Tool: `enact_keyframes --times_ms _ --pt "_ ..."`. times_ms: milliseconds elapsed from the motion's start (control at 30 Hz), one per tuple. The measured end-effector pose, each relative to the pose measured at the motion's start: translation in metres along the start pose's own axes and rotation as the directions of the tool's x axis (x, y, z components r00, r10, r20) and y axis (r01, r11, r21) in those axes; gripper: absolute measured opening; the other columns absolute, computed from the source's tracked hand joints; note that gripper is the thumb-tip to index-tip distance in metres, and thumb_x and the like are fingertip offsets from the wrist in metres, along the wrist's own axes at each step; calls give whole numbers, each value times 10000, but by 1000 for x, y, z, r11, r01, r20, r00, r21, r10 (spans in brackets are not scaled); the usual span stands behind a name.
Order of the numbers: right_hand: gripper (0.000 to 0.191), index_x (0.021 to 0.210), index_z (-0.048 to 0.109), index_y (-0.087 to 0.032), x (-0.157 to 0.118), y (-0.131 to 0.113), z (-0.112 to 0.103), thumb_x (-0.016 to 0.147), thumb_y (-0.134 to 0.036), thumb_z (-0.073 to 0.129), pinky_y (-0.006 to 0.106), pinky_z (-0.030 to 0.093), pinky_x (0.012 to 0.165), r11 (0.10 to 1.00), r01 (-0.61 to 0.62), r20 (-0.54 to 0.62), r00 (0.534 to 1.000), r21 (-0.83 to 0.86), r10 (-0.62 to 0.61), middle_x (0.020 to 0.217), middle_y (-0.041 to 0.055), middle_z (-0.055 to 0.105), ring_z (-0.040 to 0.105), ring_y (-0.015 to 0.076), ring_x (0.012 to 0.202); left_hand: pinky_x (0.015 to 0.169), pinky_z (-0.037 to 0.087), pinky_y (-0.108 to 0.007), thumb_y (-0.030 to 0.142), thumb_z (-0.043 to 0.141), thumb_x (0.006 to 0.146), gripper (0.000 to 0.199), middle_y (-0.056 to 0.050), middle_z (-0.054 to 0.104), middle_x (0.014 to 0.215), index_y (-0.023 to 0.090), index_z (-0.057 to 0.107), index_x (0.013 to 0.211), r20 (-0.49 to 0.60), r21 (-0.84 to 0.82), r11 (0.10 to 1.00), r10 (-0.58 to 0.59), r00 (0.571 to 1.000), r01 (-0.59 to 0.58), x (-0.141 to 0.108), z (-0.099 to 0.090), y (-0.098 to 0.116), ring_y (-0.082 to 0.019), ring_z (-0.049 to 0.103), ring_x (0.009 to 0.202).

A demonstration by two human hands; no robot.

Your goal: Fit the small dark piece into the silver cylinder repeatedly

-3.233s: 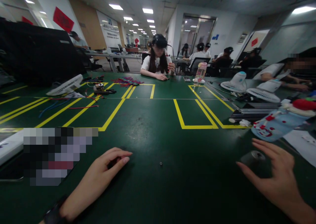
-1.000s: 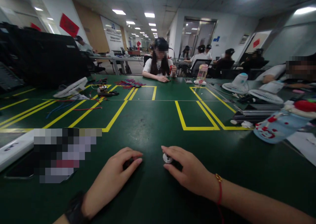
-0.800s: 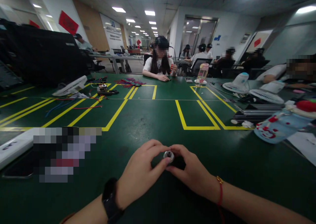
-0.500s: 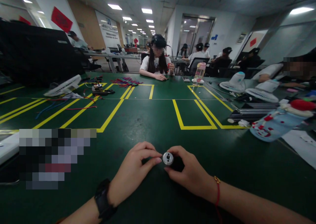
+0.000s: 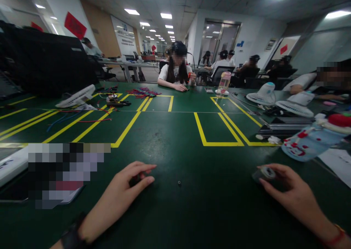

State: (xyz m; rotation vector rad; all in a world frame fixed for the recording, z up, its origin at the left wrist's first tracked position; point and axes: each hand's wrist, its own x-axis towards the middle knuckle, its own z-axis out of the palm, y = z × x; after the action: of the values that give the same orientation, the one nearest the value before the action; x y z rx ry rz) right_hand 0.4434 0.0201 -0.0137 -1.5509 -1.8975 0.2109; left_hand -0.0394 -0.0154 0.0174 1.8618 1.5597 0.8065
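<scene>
A small round metal part (image 5: 179,183) lies on the green table between my hands. To its left, my left hand (image 5: 137,181) hovers over the table with thumb and fingers apart and nothing between them. On the right, my right hand (image 5: 287,187) has its thumb and fingers around a short metal cylinder (image 5: 263,174). The cylinder is tilted, and its round end with a dark centre hole faces up. Its lower side is dark and a little blurred.
Ahead, yellow tape marks the green table (image 5: 164,132). A blue bottle (image 5: 301,141), metal bars (image 5: 287,126) and white fans (image 5: 261,94) stand right. Wires (image 5: 144,92) and another fan (image 5: 78,96) lie left. Across sits a person (image 5: 178,71).
My right hand has moved right with the cylinder. My left hand has drawn back left, its fingertips now apart. The small part on the table has come into view between them.
</scene>
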Motion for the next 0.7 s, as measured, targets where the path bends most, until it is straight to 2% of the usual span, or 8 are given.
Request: enact_keyframes --times_ms 100,200,333,367,433,533,633,700 --pt "485 1118 514 -276 -14 45 -30 692 -402 708 332 558 705 991 -89 29 995 -95 92 1031 101 647 663 244 870 778 512 -308 410 565 864 326 -31 625 1078 288 622 1161 -19 8 998 -58 998 58 -9 -10 -20 -212 612 925" --pt "562 1187 480 -291 -16 38 -41 689 -434 696 389 514 799 977 -54 -41 998 -208 47 1139 126 603 619 288 994 807 504 -309 418 560 867 333 -29 627 1092 283 618 1166 -15 1 996 -87 996 87 -11 -11 -27 -214 608 958" --pt "683 1256 457 -222 -1 -34 -17 664 -459 702 514 331 1007 910 207 -238 922 -360 -304 1248 138 513 466 338 1176 809 499 -315 435 545 876 333 -29 632 1068 281 615 1163 4 1 996 -91 996 91 -10 -9 -23 -210 612 940" --pt "628 1229 481 -228 4 -58 -4 680 -444 699 505 329 1003 895 308 -187 906 -323 -380 1228 117 525 470 311 1161 801 500 -316 437 541 877 333 -29 633 1065 282 615 1163 4 6 996 -87 996 87 -9 -8 -22 -210 615 928" --pt "436 1191 526 -282 14 -108 28 776 -359 635 437 378 952 876 462 82 887 -142 -454 1190 55 552 482 233 1125 804 502 -324 441 536 878 326 -29 635 1065 285 621 1152 -1 22 997 -76 997 76 -8 -7 -21 -213 619 920" --pt "377 1183 573 -311 27 -169 80 821 -414 592 413 388 899 896 431 370 820 104 -437 1171 29 567 474 211 1082 846 497 -352 446 537 873 302 -34 641 1070 281 648 1100 4 62 997 -53 999 53 -8 -7 -20 -226 617 940" --pt "212 993 665 -302 35 -198 106 851 -415 557 388 386 852 888 410 421 782 209 -460 1038 9 610 494 182 985 843 505 -347 436 530 877 295 -35 648 1067 285 654 1099 4 92 995 -27 1000 26 -10 -7 -18 -227 618 947" --pt "185 934 663 -262 38 -194 98 885 -356 511 363 392 841 894 396 390 805 209 -448 977 13 615 506 160 947 820 514 -322 415 523 885 297 -27 652 1067 295 645 1127 1 98 995 -13 1000 13 -11 -7 -16 -218 623 944"
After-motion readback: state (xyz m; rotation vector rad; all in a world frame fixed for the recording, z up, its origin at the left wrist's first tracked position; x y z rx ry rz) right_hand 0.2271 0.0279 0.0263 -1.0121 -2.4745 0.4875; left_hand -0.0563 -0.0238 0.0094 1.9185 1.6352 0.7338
